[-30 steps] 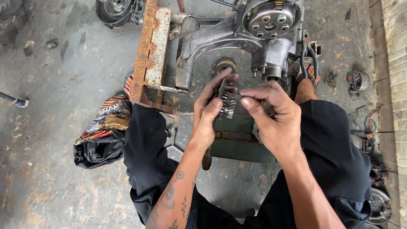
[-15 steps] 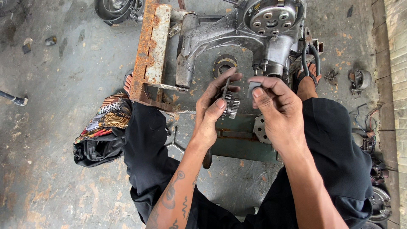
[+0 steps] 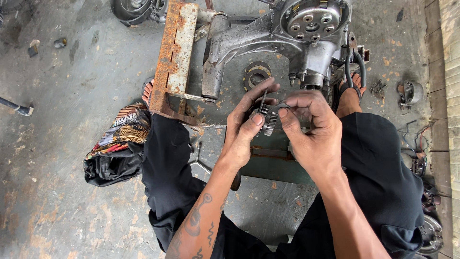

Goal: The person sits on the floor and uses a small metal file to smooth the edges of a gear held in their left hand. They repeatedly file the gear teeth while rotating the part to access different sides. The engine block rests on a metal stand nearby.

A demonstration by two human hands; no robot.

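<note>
Together, a small toothed gear [image 3: 269, 123] is pinched between the closed fingers of the left hand [image 3: 244, 127] and right hand [image 3: 311, 129], above the floor [image 3: 72, 86]. Beyond it, the engine case [image 3: 287, 38] lies opened, the gear not yet fitted.

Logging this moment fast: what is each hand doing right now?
Left hand: closed, pinching the gear with a thin tool under its fingers.
Right hand: closed, gripping the same gear from the other side.

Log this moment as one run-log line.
left hand: grips small gear | right hand: pinches same gear | behind: engine casing, rusty bracket | floor: concrete
</note>
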